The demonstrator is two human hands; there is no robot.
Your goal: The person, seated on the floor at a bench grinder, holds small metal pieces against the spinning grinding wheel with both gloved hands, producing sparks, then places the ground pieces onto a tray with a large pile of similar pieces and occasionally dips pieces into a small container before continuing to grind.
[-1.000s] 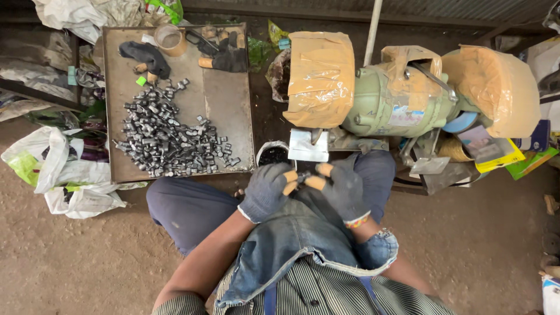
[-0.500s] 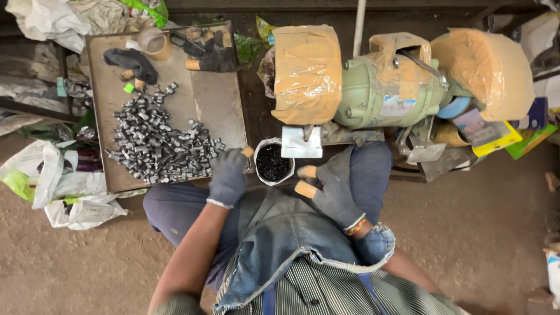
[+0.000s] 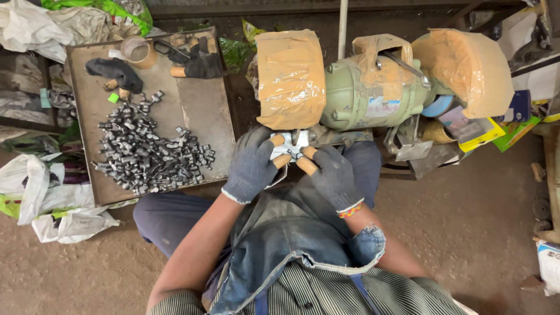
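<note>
Half a second ago the left hand (image 3: pixel 252 165) was out by the tray's near right corner; now both gloved hands meet just below the grinder's (image 3: pixel 373 87) taped left wheel cover (image 3: pixel 290 79), the left hand and right hand (image 3: pixel 332 175) each closed with bare fingertips pinching a small shiny metal piece (image 3: pixel 291 149) between them. The small dark-filled pot seen then is hidden. The flat tray (image 3: pixel 198 111) at left holds a heap of metal pieces (image 3: pixel 149 154), spare gloves (image 3: pixel 116 73) and a tape roll (image 3: pixel 139 52).

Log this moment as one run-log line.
left hand: holds small metal piece | right hand: on same piece | below bench grinder | tray of metal parts beside
</note>
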